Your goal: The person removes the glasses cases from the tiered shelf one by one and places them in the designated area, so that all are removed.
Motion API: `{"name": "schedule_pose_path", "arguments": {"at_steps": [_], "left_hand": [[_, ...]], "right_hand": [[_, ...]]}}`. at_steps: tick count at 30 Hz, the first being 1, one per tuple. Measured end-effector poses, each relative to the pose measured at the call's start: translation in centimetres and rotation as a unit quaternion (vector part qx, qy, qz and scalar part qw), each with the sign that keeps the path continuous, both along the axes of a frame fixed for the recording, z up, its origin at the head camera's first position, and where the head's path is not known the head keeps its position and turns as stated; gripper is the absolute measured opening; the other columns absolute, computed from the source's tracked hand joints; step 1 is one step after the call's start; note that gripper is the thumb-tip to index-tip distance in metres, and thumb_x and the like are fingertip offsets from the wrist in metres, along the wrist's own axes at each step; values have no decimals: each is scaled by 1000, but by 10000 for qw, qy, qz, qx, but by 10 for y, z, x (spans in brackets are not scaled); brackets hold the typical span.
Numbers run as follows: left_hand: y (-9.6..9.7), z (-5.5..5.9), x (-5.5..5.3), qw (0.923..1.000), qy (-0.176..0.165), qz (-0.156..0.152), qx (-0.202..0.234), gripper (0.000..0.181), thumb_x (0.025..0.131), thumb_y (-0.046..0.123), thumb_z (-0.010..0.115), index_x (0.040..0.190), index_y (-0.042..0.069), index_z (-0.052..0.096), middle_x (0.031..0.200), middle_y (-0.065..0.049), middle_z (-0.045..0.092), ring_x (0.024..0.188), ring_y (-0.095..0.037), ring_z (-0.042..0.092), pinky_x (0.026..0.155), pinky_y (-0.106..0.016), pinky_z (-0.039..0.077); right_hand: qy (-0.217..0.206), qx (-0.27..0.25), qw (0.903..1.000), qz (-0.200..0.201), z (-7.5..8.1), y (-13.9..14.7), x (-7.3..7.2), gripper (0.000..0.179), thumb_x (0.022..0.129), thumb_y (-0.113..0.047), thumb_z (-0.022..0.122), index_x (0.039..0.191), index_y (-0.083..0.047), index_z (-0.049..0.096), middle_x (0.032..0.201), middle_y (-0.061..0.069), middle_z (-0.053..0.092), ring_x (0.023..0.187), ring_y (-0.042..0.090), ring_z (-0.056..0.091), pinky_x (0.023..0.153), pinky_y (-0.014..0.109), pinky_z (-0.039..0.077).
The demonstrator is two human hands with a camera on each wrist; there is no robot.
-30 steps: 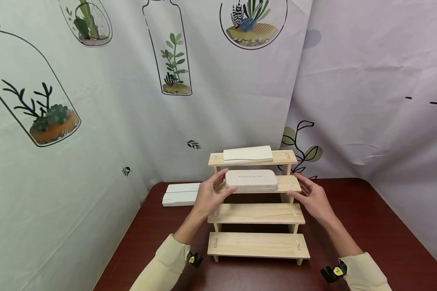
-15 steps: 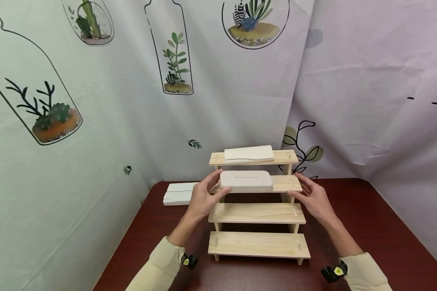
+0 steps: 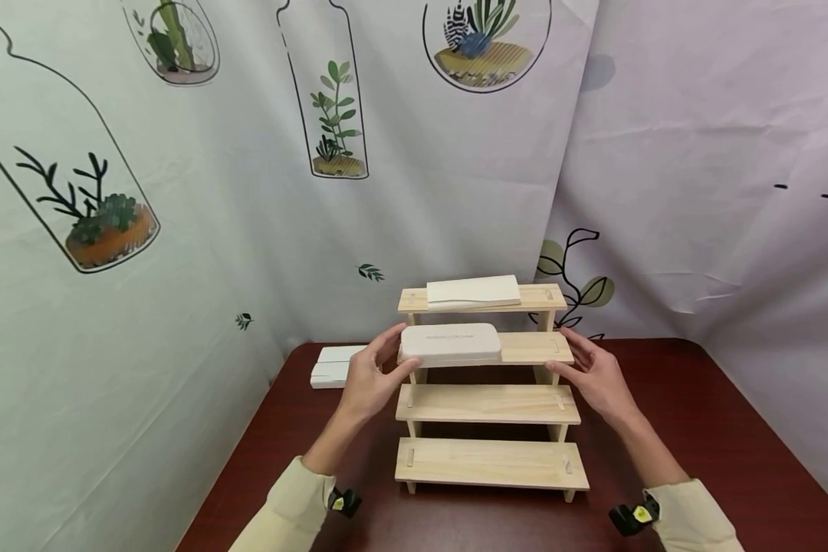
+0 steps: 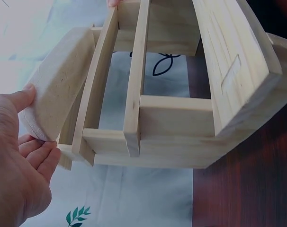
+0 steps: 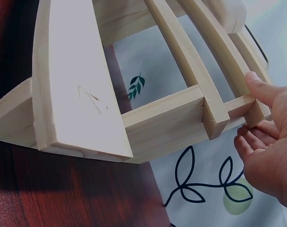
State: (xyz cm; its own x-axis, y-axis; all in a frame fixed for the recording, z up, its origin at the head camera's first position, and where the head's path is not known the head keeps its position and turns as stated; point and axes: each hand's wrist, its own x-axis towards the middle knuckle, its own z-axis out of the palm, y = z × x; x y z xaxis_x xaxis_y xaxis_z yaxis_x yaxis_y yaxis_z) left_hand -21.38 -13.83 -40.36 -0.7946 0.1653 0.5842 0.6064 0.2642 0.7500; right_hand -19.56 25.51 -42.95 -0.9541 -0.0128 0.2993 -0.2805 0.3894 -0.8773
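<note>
A four-tier wooden display stand, whose lowest shelf (image 3: 490, 461) faces me, is on the table. On its second shelf from the top lies a white oblong case (image 3: 451, 345) with faint lettering, at the left end. My left hand (image 3: 375, 377) grips the case's left end, thumb in front. In the left wrist view the thumb presses one side of the case (image 4: 60, 80) and the fingers reach beneath its edge. My right hand (image 3: 596, 381) pinches the right end of that same shelf (image 3: 534, 347); the right wrist view shows the thumb on top and curled fingers below.
A white folded sheet or flat packet (image 3: 473, 292) lies on the top shelf (image 3: 543, 296). White flat boxes (image 3: 334, 366) sit on the dark red table (image 3: 669, 429) left of the stand, partly behind my left hand. A printed curtain (image 3: 441, 199) hangs behind.
My left hand has moved left along with the case, which has slid from mid-shelf to the shelf's left end. The right hand stays on the shelf's right end.
</note>
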Motion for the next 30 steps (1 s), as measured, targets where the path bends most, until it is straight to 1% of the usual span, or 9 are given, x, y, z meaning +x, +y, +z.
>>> {"name": "schedule_pose_path", "arguments": {"at_steps": [5, 8, 11, 15, 18, 21, 25, 30], "left_hand": [[-9, 0, 4, 10000, -36, 74, 24, 65, 90, 15, 89, 148, 7, 62, 145, -13, 65, 133, -25, 62, 110, -40, 49], [-16, 0, 6, 9999, -7, 107, 16, 64, 90, 15, 88, 148, 6, 62, 146, -13, 64, 134, -26, 62, 109, -37, 49], [-21, 0, 7, 9999, 20, 156, 42, 64, 90, 11, 88, 147, 3, 62, 145, -14, 65, 133, -27, 62, 108, -36, 49], [-29, 2, 10, 9997, 28, 227, 53, 64, 89, 9, 88, 147, 0, 61, 144, -15, 65, 133, -29, 62, 105, -31, 51], [-37, 2, 13, 9994, 8, 344, -14, 65, 89, 11, 88, 147, 1, 61, 144, -14, 65, 133, -29, 62, 99, -23, 53], [-45, 1, 16, 9988, -15, 481, -65, 64, 90, 12, 88, 147, 3, 62, 144, -13, 65, 133, -29, 62, 94, -19, 54], [-55, 1, 19, 9979, 1, 640, -83, 62, 90, 12, 88, 147, 6, 63, 143, -11, 66, 131, -27, 64, 96, -17, 53], [-68, -1, 21, 9973, 53, 731, 55, 61, 89, 9, 88, 145, 9, 65, 142, -11, 67, 130, -26, 65, 101, -19, 51]], "right_hand": [[-12, 10, 10000, 1, 0, 0, 0, 84, 98, -20, 81, 164, 2, 34, 161, 28, 43, 148, 42, 43, 104, 10, 42], [-30, 7, 10000, 2, -1, -1, 0, 85, 98, -20, 81, 164, 2, 33, 161, 29, 43, 148, 43, 43, 106, 13, 43], [13, 18, 10000, -23, -3, 0, 0, 85, 98, -23, 81, 164, 2, 34, 161, 28, 43, 148, 43, 43, 104, 10, 42], [81, 19, 10000, -39, -5, 0, 0, 84, 98, -26, 80, 164, 2, 35, 161, 28, 44, 148, 43, 43, 99, 3, 39], [91, -9, 10000, -20, -5, 0, 0, 84, 99, -26, 80, 163, 3, 35, 161, 28, 43, 148, 45, 43, 98, 3, 39], [104, -24, 9999, -12, -4, -1, 0, 84, 99, -25, 80, 163, 3, 35, 161, 29, 43, 148, 46, 42, 98, 3, 39], [111, -20, 9999, -7, -5, -1, 0, 83, 99, -25, 80, 163, 2, 35, 161, 28, 43, 148, 45, 42, 98, 3, 39], [119, -11, 9999, -13, -5, 0, 0, 83, 99, -25, 80, 163, 2, 35, 162, 28, 43, 148, 44, 43, 97, 3, 39]]}}
